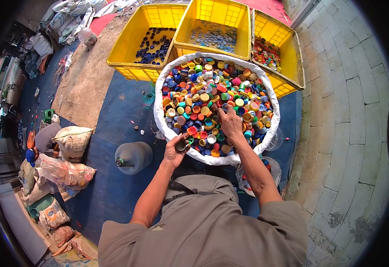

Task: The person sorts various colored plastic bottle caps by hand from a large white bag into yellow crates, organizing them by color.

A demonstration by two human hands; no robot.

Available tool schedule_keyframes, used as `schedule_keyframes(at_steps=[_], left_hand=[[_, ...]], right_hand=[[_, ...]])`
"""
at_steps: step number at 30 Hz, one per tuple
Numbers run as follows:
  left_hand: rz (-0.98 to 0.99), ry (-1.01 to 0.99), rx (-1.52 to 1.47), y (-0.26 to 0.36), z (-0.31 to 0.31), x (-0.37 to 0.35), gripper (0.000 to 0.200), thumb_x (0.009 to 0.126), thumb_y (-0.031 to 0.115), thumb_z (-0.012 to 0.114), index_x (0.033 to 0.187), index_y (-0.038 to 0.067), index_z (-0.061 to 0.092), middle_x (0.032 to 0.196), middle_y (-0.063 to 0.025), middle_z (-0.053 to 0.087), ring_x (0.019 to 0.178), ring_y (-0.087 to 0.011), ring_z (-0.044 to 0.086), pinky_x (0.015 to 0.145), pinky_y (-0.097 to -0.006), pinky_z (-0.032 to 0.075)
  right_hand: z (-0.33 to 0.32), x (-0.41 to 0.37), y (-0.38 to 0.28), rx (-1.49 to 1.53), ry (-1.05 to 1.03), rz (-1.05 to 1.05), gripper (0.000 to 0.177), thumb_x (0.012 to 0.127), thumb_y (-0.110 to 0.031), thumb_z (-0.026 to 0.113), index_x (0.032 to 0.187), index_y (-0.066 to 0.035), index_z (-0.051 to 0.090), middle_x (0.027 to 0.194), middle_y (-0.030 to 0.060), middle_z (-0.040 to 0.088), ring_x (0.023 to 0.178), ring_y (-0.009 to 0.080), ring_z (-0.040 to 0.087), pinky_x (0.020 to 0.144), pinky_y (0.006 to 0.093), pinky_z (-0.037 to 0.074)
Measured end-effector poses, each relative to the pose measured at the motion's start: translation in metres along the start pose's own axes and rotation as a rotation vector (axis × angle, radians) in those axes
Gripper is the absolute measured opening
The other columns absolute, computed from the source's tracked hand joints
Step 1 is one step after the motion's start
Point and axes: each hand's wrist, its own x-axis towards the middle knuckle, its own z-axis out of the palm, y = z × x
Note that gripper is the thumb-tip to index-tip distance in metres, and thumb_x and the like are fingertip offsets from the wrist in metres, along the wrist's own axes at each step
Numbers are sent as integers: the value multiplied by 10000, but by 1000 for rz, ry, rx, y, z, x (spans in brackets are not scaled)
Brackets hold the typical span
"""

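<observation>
A large white-rimmed sack (159, 95) in front of me is heaped with plastic bottle caps (203, 97) in many colours. At its near left edge, my left hand (174, 152) is turned palm up, its fingers curled round a dark bottle cap (181, 145). My right hand (231, 122) reaches into the heap right of the middle. Its fingertips are closed on a greyish-blue bottle cap (225, 107), and part of the grip is hidden behind the hand.
Behind the sack stand three yellow crates: one with dark blue caps (114, 61), one with light blue caps (179, 43), one with red and mixed caps (299, 73). A grey jug (134, 158) is at left, a small basket (272, 167) at right. A person (48, 138) crouches among stuffed sacks.
</observation>
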Motion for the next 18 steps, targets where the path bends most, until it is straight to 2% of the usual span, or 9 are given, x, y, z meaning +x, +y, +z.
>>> schedule_keyframes(at_steps=[5,8,10,12,13,14,16,17,18], left_hand=[[25,48,56,-2,1,13,201,878,251,647,780,81,606,811,-58,638,751,-162,626,705,-339,536],[124,71,252,3,21,17,244,874,279,661,745,84,589,731,-45,628,666,-149,620,629,-320,540],[224,113,417,5,36,27,243,838,269,717,732,88,595,659,-1,603,527,-107,572,506,-262,516],[303,105,687,9,47,43,234,814,257,748,753,81,605,655,15,590,520,-74,552,479,-225,483],[329,113,749,14,68,40,223,816,254,748,787,69,627,659,25,581,528,-51,537,488,-189,446],[539,124,987,10,59,65,227,805,245,751,844,42,656,696,-2,621,570,-72,566,529,-211,453],[735,181,1301,16,78,79,296,748,266,775,875,16,679,792,-68,682,663,-176,631,637,-302,496],[779,160,1309,18,90,85,321,716,283,782,870,23,672,818,-113,692,749,-243,658,717,-348,504],[823,144,1421,20,94,96,345,726,268,770,930,17,649,864,-138,683,803,-274,657,740,-364,506]], right_hand=[[7,-3,7,-83,8,-56,260,762,-52,579,1022,-71,578,1059,128,537,808,255,604,560,347,529],[8,-5,11,-44,17,-66,302,767,-57,576,1069,-50,578,1069,135,543,823,250,608,555,346,527],[3,-6,11,89,13,-4,385,764,-106,633,1133,-21,565,1085,147,550,860,293,615,623,374,537],[-10,-13,5,259,71,84,432,759,-145,671,1161,-27,563,1104,149,556,859,332,624,672,400,541],[-19,-16,-2,328,65,201,452,742,-197,714,1119,5,568,1035,151,564,911,327,612,706,384,535],[-20,-19,-3,435,92,248,437,744,-201,715,1104,5,579,1007,152,574,894,323,618,703,380,534],[-24,-26,-6,650,147,341,408,747,-209,716,1076,5,600,951,155,596,860,314,630,697,373,531],[-28,-32,-10,779,151,410,386,763,-225,721,1046,15,616,862,142,628,775,275,639,691,355,523],[-25,-40,-14,998,177,513,375,782,-215,714,1055,22,612,837,96,647,692,187,614,622,311,499]])
